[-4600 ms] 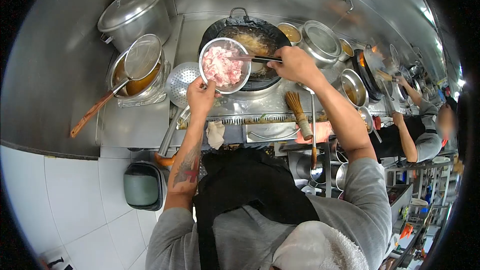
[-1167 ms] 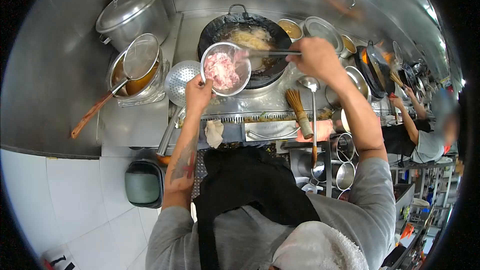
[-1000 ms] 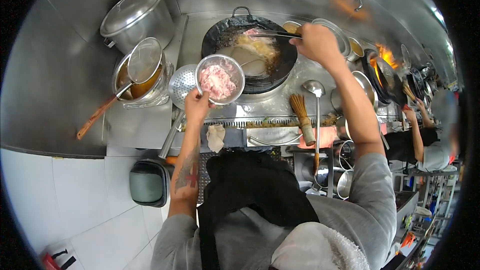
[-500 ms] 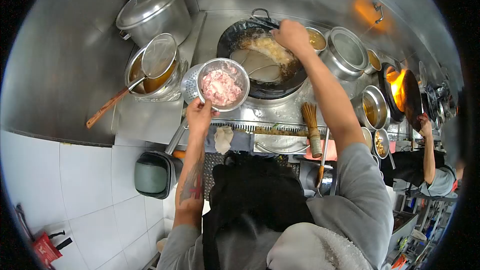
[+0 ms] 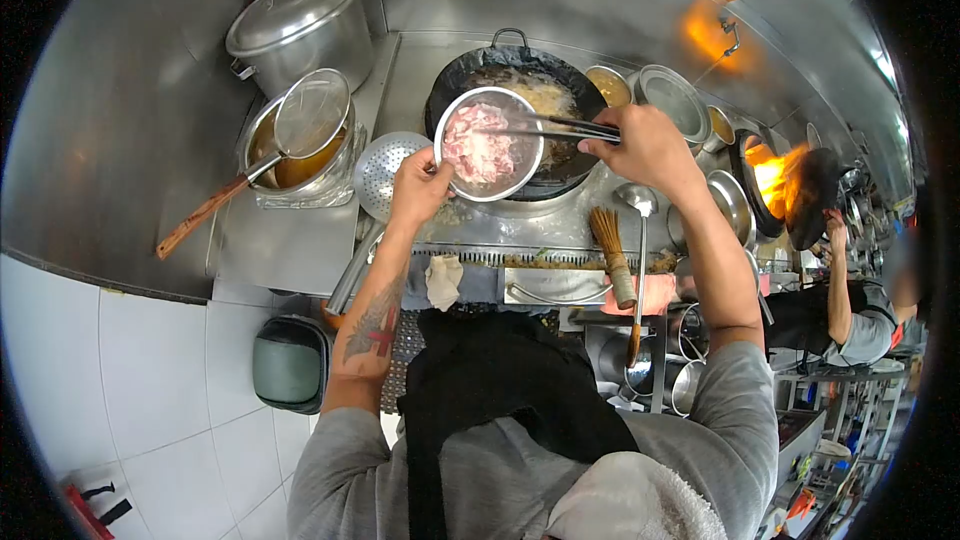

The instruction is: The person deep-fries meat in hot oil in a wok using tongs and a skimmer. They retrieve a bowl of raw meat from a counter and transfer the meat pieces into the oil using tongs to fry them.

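Both were gripping: our left hand (image 5: 420, 183), nearer, pinched the metal bowl (image 5: 527, 162) at its eight o'clock; our right hand (image 5: 650, 148) held tongs (image 5: 565, 134) lengthwise toward nine o'clock, toward the bowl's raw meat slices (image 5: 478, 148).

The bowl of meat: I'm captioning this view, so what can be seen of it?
The bowl is round, shiny and silver-grey, apparently metal, with a pale rim and smooth inner wall. Pale pink, raw-looking meat fills much of it. The left hand grips its lower-left edge; the tongs in the right hand reach into it. Its mouth faces the camera, in front of part of the wok; whether they touch can't be told.
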Tool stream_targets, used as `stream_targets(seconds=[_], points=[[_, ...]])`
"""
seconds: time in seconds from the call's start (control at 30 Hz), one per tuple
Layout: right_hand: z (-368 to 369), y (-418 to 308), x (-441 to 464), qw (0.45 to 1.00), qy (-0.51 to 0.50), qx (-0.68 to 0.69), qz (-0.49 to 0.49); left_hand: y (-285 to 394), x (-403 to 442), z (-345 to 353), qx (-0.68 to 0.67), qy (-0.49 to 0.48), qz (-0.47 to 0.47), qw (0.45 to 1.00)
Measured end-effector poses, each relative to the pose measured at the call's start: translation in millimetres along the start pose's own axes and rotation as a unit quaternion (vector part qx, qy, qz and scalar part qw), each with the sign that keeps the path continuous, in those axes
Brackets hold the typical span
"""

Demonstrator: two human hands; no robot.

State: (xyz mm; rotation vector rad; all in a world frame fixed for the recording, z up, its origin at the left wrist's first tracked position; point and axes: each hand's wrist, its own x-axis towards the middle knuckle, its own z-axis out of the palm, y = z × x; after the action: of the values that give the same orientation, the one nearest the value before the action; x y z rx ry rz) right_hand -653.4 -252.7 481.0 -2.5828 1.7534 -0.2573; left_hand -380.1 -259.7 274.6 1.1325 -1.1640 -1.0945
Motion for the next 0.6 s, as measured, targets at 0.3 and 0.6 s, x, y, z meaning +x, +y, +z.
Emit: stream_targets(seconds=[0.3, 0.6], points=[[35, -6, 3, 0.996, 0.01, -0.051, -0.076, -9, 0, 1, -0.042, 0.038, -0.034, 0.998], [23, 46, 72, 0.993, 0.111, -0.037, 0.022, -31, 1, -18, -0.079, 0.173, -0.106, 0.976]])
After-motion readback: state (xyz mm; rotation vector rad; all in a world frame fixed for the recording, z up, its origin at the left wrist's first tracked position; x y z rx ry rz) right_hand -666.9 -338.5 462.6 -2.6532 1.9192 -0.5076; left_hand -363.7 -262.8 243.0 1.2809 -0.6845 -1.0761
